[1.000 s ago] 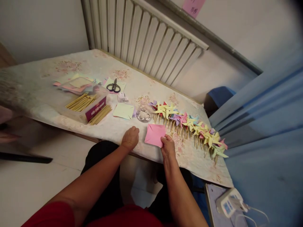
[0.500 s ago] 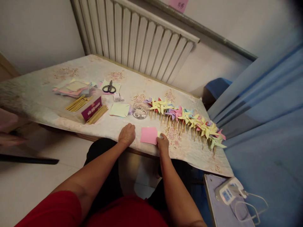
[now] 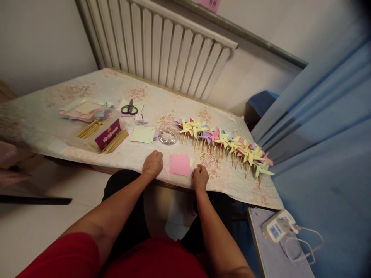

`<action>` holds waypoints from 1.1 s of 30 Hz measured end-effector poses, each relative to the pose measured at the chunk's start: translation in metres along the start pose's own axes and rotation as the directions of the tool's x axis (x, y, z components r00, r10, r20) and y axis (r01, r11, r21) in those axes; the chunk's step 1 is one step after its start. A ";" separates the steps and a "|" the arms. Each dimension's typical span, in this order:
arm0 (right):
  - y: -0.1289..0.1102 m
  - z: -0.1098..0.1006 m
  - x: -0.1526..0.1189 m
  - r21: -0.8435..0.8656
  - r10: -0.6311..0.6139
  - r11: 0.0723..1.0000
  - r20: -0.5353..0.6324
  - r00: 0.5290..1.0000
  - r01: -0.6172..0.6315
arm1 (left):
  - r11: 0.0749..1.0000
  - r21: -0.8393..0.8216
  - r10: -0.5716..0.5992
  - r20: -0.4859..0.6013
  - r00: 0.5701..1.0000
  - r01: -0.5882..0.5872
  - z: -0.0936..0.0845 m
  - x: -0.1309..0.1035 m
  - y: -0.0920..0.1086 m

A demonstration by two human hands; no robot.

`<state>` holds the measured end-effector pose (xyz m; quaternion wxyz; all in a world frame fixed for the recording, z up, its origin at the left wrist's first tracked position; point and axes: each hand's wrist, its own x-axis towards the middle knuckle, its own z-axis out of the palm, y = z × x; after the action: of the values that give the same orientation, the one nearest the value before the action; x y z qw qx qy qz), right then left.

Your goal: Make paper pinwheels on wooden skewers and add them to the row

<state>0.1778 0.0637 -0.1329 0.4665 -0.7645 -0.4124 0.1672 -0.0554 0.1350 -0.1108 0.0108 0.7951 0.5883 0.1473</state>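
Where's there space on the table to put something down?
The table has bare cloth along the back, between the radiator and the scissors and pinwheels; at the left end, beyond the paper pile; and front right, between the right hand and the pinwheels. It's crowded from the box to the dish.

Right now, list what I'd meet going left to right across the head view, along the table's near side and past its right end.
Loose bundle of sticks, left hand, pink paper, right hand, white power strip.
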 end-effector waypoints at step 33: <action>0.001 0.006 0.006 -0.128 -0.340 0.932 0.004 0.940 0.338 | 0.959 -0.132 0.262 0.079 0.962 -0.251 0.007 0.015 0.022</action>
<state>0.1780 0.0711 -0.1362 0.4425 -0.7115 -0.5434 0.0506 -0.0297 0.1437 -0.1097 0.0676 0.8686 0.4691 0.1444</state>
